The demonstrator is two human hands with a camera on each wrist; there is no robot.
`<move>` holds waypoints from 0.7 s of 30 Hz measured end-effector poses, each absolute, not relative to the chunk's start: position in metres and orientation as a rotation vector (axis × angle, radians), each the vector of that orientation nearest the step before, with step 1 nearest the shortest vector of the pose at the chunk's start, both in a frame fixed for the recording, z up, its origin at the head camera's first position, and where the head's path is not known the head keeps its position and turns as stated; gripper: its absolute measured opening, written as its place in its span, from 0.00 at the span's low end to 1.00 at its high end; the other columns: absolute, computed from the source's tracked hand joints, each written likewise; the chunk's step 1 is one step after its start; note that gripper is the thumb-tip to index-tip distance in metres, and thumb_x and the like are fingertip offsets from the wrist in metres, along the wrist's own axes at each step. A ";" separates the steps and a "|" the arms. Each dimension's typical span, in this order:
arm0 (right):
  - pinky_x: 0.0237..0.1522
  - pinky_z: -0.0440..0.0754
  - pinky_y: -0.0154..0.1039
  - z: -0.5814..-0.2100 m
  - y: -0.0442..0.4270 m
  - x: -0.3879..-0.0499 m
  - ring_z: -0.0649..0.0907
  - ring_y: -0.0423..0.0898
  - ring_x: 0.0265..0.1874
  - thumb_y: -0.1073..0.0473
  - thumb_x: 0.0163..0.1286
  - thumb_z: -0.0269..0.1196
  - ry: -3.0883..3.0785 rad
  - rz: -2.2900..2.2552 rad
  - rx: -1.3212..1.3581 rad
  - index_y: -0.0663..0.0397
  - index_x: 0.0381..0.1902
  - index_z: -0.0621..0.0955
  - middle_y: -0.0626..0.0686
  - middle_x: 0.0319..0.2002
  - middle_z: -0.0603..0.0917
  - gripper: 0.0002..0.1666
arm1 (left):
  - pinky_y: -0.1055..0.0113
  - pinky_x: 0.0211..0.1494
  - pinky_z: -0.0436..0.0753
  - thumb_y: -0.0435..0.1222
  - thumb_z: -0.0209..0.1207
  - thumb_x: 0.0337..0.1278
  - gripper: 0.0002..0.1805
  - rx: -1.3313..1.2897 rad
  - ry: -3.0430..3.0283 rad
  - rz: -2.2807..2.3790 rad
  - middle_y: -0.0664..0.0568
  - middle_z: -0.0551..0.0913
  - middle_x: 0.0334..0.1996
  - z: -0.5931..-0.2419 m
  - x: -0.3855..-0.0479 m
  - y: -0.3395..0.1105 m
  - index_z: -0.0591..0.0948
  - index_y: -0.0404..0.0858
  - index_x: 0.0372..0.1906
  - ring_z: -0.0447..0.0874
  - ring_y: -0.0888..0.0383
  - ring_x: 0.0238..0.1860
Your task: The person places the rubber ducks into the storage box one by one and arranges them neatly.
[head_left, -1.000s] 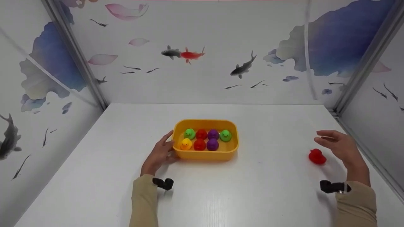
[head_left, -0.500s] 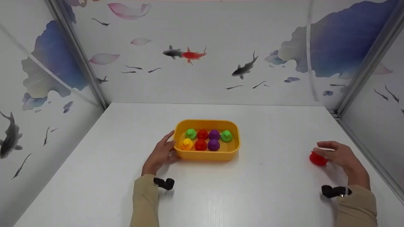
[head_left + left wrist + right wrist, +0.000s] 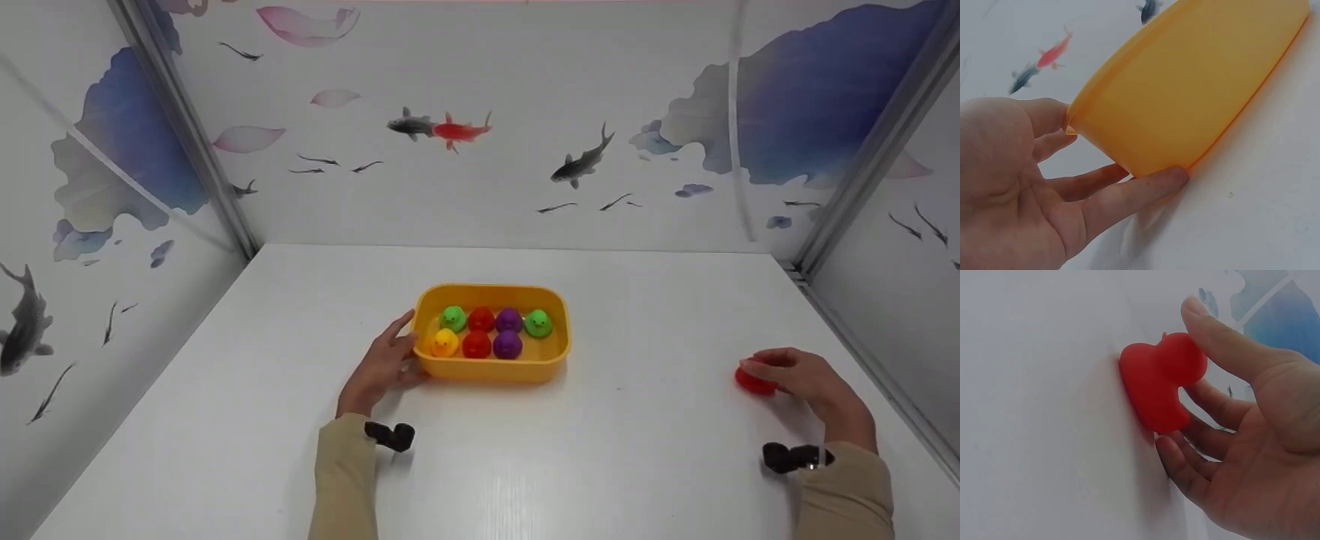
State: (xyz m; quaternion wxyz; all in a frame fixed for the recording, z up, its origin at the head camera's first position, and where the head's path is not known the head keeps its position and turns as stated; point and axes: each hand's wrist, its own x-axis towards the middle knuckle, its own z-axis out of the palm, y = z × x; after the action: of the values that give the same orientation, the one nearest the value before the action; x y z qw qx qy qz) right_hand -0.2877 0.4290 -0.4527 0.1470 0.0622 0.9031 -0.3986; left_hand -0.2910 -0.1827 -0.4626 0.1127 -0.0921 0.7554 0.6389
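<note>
In the head view, my left hand [image 3: 377,369] touches the left end of a yellow plastic bin [image 3: 491,370]. The left wrist view has its extended fingers [image 3: 1140,197] against the outside of the bin, at the rim and low down. My right hand [image 3: 810,382] pinches a red toy duck [image 3: 752,381] at the right of the table. In the right wrist view, the thumb lies on the duck's head [image 3: 1182,358] and the other fingers are curled along its far side; its base is at the tabletop.
Inside the bin are two green ducks [image 3: 538,324], a yellow duck [image 3: 444,343], two red ones [image 3: 477,345] and two purple ones [image 3: 508,344]. White walls with painted fish [image 3: 583,156] enclose the white table [image 3: 555,465] at the back and sides.
My right hand has come down onto the red duck and its thumb and fingers have closed on it. The left hand stays at the bin.
</note>
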 end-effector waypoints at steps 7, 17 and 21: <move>0.46 0.74 0.35 -0.452 0.429 -0.287 0.70 0.57 0.55 0.34 0.67 0.63 2.580 -1.143 0.197 0.71 0.69 0.62 0.65 0.60 0.71 0.52 | 0.57 0.57 0.87 0.46 0.48 0.77 0.30 -0.274 2.219 1.880 0.45 0.68 0.74 -0.463 -0.290 -0.182 0.56 0.64 0.78 0.76 0.47 0.67; 0.44 0.76 0.32 -0.445 0.425 -0.291 0.72 0.55 0.54 0.33 0.65 0.64 2.579 -1.137 0.242 0.70 0.68 0.64 0.64 0.59 0.73 0.53 | 0.56 0.57 0.87 0.46 0.47 0.77 0.30 -0.252 2.182 1.927 0.46 0.67 0.74 -0.464 -0.292 -0.182 0.56 0.64 0.78 0.75 0.47 0.68; 0.44 0.81 0.31 -0.440 0.422 -0.289 0.74 0.54 0.54 0.34 0.65 0.65 2.574 -1.177 0.232 0.69 0.69 0.64 0.63 0.60 0.73 0.52 | 0.56 0.57 0.87 0.47 0.47 0.77 0.30 -0.260 2.193 1.913 0.46 0.68 0.74 -0.465 -0.292 -0.182 0.56 0.64 0.78 0.76 0.47 0.67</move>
State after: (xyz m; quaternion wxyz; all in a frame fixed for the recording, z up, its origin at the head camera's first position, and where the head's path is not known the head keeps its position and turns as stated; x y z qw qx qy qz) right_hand -0.2894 0.4220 -0.4403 0.1504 0.0808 0.8961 -0.4097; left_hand -0.2921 -0.1824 -0.4648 0.1099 -0.0884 0.7461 0.6508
